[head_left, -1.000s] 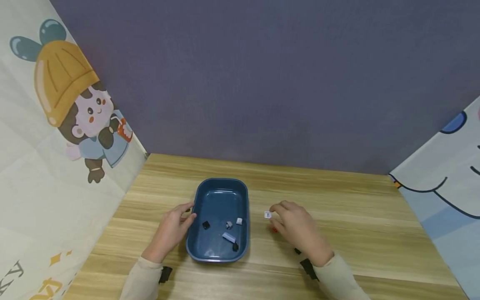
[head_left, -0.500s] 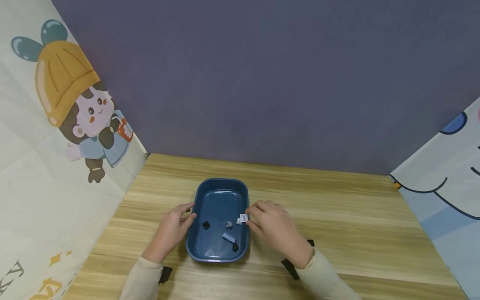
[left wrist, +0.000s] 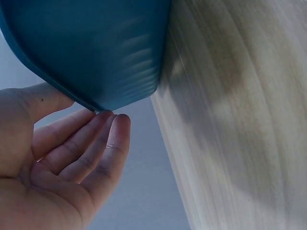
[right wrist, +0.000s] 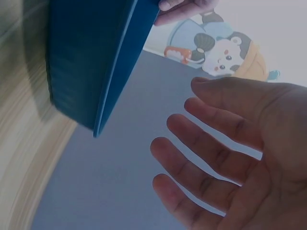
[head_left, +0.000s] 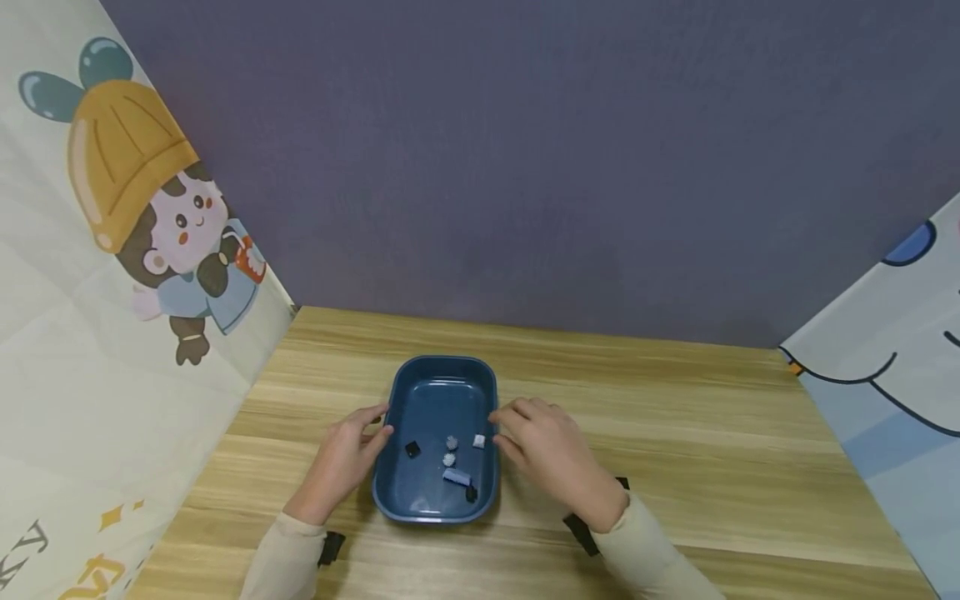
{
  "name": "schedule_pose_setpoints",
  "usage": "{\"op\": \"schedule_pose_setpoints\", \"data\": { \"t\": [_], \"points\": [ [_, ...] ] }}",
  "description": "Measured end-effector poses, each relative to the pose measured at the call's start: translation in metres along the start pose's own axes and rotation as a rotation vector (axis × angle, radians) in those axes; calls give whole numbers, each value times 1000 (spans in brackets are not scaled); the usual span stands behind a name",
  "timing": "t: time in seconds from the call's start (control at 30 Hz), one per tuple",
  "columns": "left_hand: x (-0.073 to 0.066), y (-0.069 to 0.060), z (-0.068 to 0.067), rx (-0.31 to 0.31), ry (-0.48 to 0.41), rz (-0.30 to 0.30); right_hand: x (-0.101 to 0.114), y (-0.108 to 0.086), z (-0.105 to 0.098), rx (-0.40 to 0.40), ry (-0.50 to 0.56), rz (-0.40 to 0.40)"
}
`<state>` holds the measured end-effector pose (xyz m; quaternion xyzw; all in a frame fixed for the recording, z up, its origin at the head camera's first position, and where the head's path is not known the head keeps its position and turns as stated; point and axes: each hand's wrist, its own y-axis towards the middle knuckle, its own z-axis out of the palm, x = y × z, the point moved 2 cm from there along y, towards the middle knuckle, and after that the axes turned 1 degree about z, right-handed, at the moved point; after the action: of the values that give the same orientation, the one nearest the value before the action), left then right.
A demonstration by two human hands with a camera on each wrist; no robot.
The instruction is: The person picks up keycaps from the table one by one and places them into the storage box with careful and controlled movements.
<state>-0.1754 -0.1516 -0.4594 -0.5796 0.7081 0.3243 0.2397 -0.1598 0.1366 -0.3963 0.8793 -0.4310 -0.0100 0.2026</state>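
Observation:
A dark blue bin [head_left: 442, 398] stands on the wooden table. My left hand [head_left: 347, 458] holds its left rim, with thumb and fingertips at the edge, as the left wrist view shows close up. Beside the right rim my right hand [head_left: 551, 450] hovers, its fingers loosely bent and holding nothing; in the right wrist view they are spread apart. On the bin's floor lie a black square piece [head_left: 412, 449], a grey piece [head_left: 452, 442], a small whitish piece [head_left: 449, 459], a white square piece [head_left: 478, 441], a pale blue bar [head_left: 457, 477] and a black knobbly piece [head_left: 471, 493].
The wooden table [head_left: 675, 433] extends to both sides of the bin. A dark purple-grey wall [head_left: 480, 167] rises at its far edge. Cartoon-printed panels [head_left: 127, 333] flank it left and right. Black wrist-camera parts [head_left: 581, 533] hang by the sleeves.
My right hand carried a white printed square piece left over the bin's rim and let it go. The grey piece in the bin has shifted, and a whitish piece lies beside it. My left hand stayed put.

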Motion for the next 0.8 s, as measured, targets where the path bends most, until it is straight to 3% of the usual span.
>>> {"op": "schedule_pose_setpoints", "data": {
  "t": [0.23,0.8],
  "points": [
    [1,1,1,-2,1,-8,-20,-18,-11,-34,0,55],
    [0,0,1,1,-3,-6,-69,-88,-27,-42,-60,212]
  ]
}}
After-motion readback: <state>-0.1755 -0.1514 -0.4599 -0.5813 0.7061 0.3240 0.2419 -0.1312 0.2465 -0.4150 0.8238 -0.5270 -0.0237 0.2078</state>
